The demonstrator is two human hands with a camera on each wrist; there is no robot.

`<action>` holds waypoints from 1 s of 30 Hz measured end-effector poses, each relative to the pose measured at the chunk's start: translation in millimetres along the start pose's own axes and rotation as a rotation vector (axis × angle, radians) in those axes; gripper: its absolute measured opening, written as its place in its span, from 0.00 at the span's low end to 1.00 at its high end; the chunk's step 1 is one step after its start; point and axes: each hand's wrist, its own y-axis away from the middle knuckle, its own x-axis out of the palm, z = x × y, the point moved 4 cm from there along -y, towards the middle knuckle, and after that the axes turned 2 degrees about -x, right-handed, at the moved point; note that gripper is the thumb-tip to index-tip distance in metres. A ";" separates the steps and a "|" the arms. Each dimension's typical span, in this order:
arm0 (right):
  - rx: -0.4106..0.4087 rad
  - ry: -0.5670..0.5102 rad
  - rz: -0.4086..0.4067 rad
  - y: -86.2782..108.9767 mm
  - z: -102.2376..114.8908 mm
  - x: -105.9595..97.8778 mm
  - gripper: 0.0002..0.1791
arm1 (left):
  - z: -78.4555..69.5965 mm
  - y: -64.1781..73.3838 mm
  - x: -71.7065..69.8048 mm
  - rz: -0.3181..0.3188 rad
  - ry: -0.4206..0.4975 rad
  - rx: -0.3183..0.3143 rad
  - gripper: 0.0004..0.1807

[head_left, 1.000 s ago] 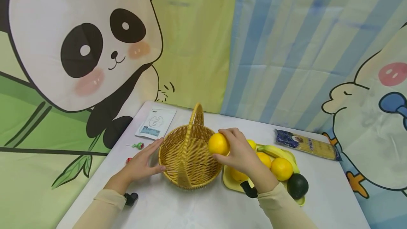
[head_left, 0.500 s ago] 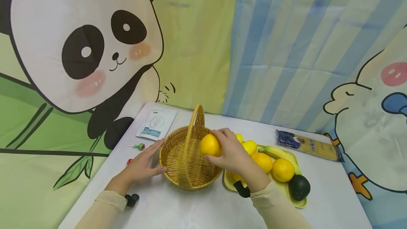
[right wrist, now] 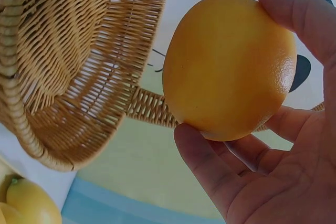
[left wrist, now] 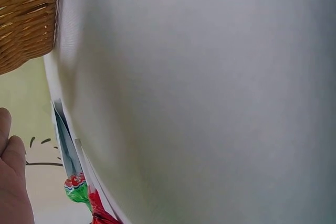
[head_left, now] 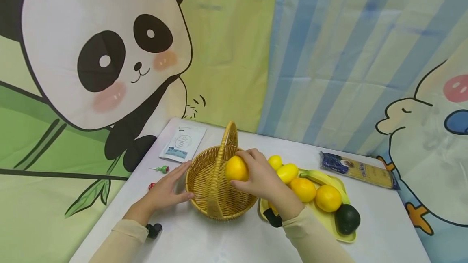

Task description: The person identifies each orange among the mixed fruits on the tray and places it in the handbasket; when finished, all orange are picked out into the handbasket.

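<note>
Between thumb and fingers, my right hand (head_left: 261, 175) grips an orange (head_left: 237, 169), held over the right part of a wicker basket (head_left: 204, 173). In the right wrist view the orange (right wrist: 228, 66) shows large, with fingertips on both sides of it and the basket (right wrist: 79, 66) alongside. No fruit shows inside the basket. My left hand (head_left: 164, 190) is at the basket's left side, thumb and fingers spread along the rim. Whether it presses the rim is hard to tell.
A yellow tray (head_left: 329, 224) on the right bears oranges, lemons, a banana (head_left: 323, 178) and a dark avocado (head_left: 347, 219). Behind it lies a pasta packet (head_left: 360, 169). At the left are a white pouch (head_left: 183, 143), a green lollipop (head_left: 164, 169) and a red one (head_left: 151, 186).
My right hand has carried the orange leftward, from the basket's right rim to over its inside. The left hand has stayed at the basket's left side.
</note>
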 end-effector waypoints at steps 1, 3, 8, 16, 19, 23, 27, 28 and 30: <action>-0.004 -0.001 0.002 -0.7 0.7 1.0 0.47 | 0.2 0.0 0.5 -0.001 -0.001 0.000 0.59; -0.011 -0.006 0.006 -2.2 2.3 2.7 0.47 | 0.4 0.3 1.1 0.001 -0.001 -0.003 0.59; -0.015 -0.012 0.023 -6.1 6.0 6.8 0.47 | -0.1 -0.1 1.8 0.003 -0.003 -0.001 0.59; -0.032 -0.003 0.048 -15.1 10.6 18.0 0.47 | -1.9 0.4 1.3 0.001 0.000 -0.013 0.59; -0.050 0.022 0.043 -17.9 13.5 21.9 0.47 | -1.3 1.2 2.0 -0.001 -0.002 -0.014 0.59; -0.070 0.052 0.042 -21.3 16.5 25.7 0.48 | -1.2 1.3 2.8 -0.005 -0.007 -0.020 0.59; -0.080 0.072 0.052 -24.7 17.8 28.7 0.49 | -1.7 0.8 2.8 -0.001 -0.007 -0.024 0.59; -0.083 0.076 0.056 -25.6 17.8 29.5 0.49 | -1.7 0.8 2.7 0.001 -0.006 -0.024 0.59; -0.085 0.085 0.064 -27.2 17.9 31.1 0.49 | -1.9 0.4 2.6 0.005 -0.008 -0.027 0.59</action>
